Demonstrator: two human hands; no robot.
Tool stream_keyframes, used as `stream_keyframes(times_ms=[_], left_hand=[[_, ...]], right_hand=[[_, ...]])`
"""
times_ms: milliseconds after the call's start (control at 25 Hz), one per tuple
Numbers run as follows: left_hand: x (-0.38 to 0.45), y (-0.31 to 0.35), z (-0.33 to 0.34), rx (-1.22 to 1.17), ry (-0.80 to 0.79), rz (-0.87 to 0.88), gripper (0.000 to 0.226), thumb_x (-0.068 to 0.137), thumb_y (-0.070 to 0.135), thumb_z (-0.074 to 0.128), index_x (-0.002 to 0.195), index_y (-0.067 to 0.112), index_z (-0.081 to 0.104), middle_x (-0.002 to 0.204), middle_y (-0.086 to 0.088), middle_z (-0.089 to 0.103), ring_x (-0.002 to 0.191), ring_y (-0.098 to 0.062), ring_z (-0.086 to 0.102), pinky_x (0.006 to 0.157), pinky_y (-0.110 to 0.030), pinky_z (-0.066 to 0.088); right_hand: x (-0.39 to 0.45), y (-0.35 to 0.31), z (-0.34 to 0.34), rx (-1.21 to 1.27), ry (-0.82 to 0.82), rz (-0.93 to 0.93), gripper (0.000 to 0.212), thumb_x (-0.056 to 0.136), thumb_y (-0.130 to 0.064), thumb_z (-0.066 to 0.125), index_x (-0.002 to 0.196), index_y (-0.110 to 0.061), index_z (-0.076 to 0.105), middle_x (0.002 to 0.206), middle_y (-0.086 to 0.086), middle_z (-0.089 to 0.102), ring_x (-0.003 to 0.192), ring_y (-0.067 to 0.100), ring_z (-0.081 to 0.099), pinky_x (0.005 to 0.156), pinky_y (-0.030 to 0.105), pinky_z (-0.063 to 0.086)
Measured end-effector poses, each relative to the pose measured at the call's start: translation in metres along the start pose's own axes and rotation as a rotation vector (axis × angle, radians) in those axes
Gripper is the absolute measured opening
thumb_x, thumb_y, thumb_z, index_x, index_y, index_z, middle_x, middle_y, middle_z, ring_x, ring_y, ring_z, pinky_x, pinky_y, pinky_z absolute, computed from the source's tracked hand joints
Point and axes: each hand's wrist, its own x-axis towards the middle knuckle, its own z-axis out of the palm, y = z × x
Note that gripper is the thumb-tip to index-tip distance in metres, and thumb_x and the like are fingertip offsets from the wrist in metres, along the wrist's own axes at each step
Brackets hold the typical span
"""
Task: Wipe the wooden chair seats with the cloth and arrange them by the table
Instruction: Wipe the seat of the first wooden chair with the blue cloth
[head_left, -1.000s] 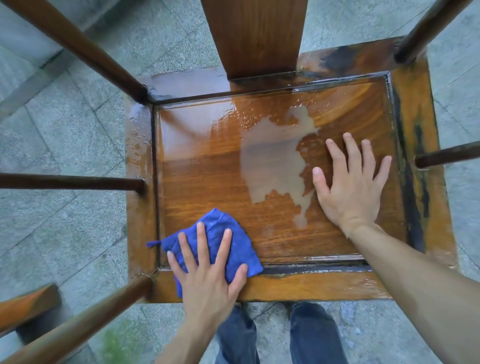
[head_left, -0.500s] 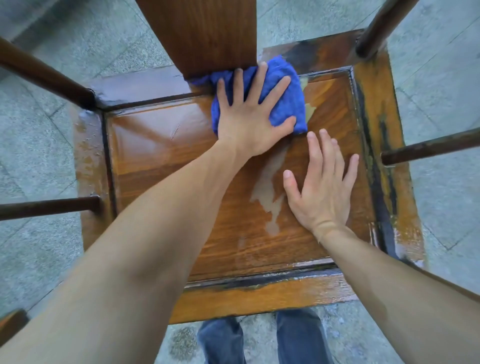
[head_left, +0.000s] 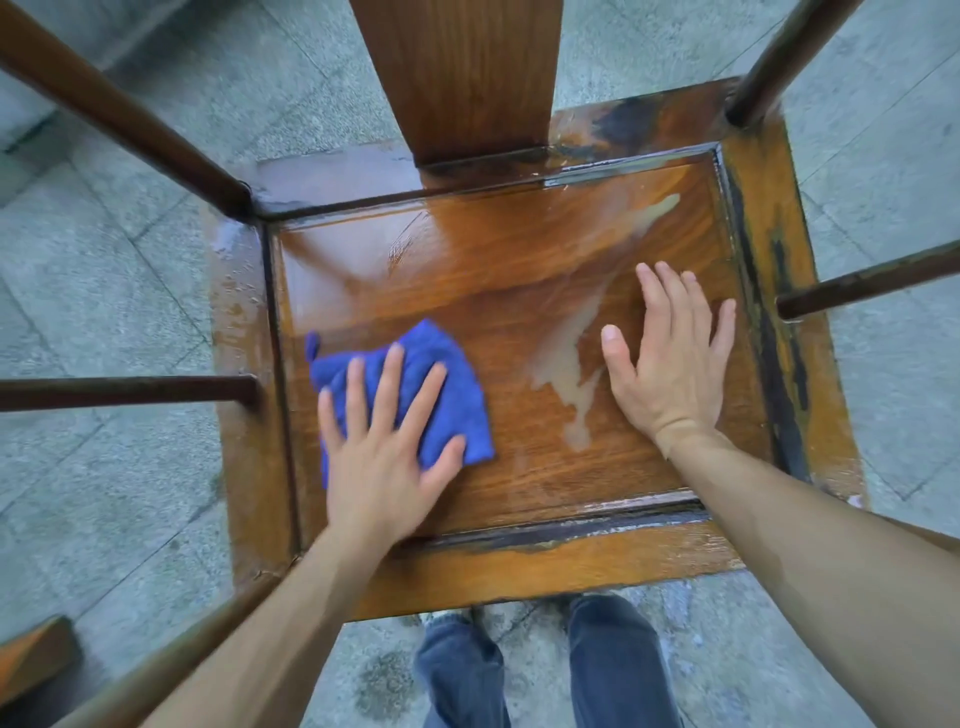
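Head view:
Cloth (head_left: 431, 384): blue, crumpled, on the wet chair seat (head_left: 519, 291), left side.
Left hand (head_left: 384, 452): flat, fingers spread, pressing the cloth.
Right hand (head_left: 670, 364): flat, released, resting beside a puddle (head_left: 566, 364).

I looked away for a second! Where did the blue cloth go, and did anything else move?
The left hand, pressing flat on the blue cloth, swept it from the far edge by the backrest back to the near left part of the chair seat. The water patch is thinner at its far end than a second ago. Nothing was picked up or let go. The right hand stayed flat on the seat's right side.
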Motion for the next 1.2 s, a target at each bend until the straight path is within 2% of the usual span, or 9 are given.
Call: stream_keyframes(times_ms=[160,280,400,600,680,840,920,1040,1200], left_hand=[[-0.087,0.015,0.014,-0.029,-0.108,-0.153,0.073,0.085,0.070,0.040,0.151,0.039,0.034,0.166,-0.007,0.017,0.152,-0.043,0.009,0.115,-0.070,0.012],[-0.098,0.056,0.015,-0.012,-0.124,-0.072,0.070,0.086,0.072,0.041,0.149,0.043,0.035,0.164,-0.011,0.023,0.149,-0.050,0.016,0.112,-0.074,0.016],[-0.056,0.099,0.012,0.018,-0.103,0.125,0.071,0.087,0.077,0.042,0.150,0.049,0.029,0.164,-0.009,0.022,0.148,-0.052,0.014,0.110,-0.076,0.016],[0.080,0.161,-0.008,-0.017,-0.052,0.194,0.069,0.087,0.078,0.032,0.151,0.055,0.019,0.168,-0.006,0.006,0.151,-0.048,-0.001,0.113,-0.074,0.004],[0.156,0.176,-0.014,-0.015,-0.036,0.197,0.069,0.088,0.078,0.023,0.152,0.053,0.016,0.169,-0.006,0.002,0.151,-0.047,-0.004,0.115,-0.071,-0.001],[0.279,0.208,-0.028,0.004,-0.031,0.180,0.066,0.092,0.070,0.023,0.154,0.048,0.016,0.168,-0.006,0.009,0.153,-0.041,0.004,0.120,-0.063,-0.001],[0.320,0.218,-0.040,-0.031,-0.107,0.180,0.061,0.098,0.060,0.021,0.156,0.045,0.008,0.168,-0.004,0.008,0.153,-0.037,0.003,0.120,-0.059,-0.001],[0.343,0.219,-0.052,-0.089,-0.197,0.176,0.058,0.102,0.047,0.019,0.158,0.039,0.004,0.167,-0.001,0.011,0.153,-0.032,0.006,0.120,-0.057,0.004],[0.259,0.183,-0.035,-0.056,-0.103,0.397,0.060,0.099,0.044,0.024,0.158,0.036,0.013,0.168,0.004,0.006,0.155,-0.027,0.006,0.122,-0.055,0.006]], right_hand=[[0.001,0.001,0.000,0.001,-0.002,0.011,0.060,0.099,-0.049,0.031,0.151,-0.019,0.036,0.162,0.003,0.033,0.153,0.024,0.020,0.123,0.058,0.005],[-0.001,0.002,-0.001,0.112,0.057,0.017,0.057,0.100,-0.046,0.033,0.151,-0.019,0.037,0.161,0.004,0.034,0.151,0.025,0.025,0.124,0.056,0.006],[-0.003,0.006,-0.003,0.301,0.163,0.051,0.057,0.100,-0.042,0.036,0.150,-0.016,0.038,0.160,0.009,0.033,0.149,0.026,0.029,0.124,0.055,0.007],[-0.002,0.013,-0.008,0.505,0.209,0.091,0.060,0.097,-0.042,0.038,0.151,-0.016,0.036,0.162,0.013,0.028,0.151,0.029,0.025,0.124,0.054,0.006],[-0.002,0.012,-0.007,0.497,0.211,0.095,0.060,0.097,-0.043,0.037,0.150,-0.015,0.037,0.162,0.015,0.028,0.151,0.030,0.025,0.124,0.054,0.007],[0.002,0.010,-0.003,0.382,0.205,0.092,0.058,0.099,-0.042,0.037,0.150,-0.015,0.040,0.160,0.013,0.033,0.150,0.028,0.030,0.124,0.054,0.007],[0.002,0.011,-0.001,0.318,0.182,0.085,0.057,0.099,-0.043,0.038,0.150,-0.017,0.039,0.160,0.011,0.033,0.150,0.027,0.030,0.125,0.051,0.005],[0.003,0.012,0.000,0.275,0.165,0.077,0.057,0.099,-0.044,0.039,0.151,-0.020,0.037,0.161,0.009,0.032,0.150,0.026,0.029,0.126,0.047,0.001],[0.003,0.010,-0.002,0.313,0.190,0.092,0.060,0.098,-0.043,0.038,0.152,-0.017,0.035,0.161,0.010,0.031,0.150,0.025,0.030,0.125,0.050,0.007]])
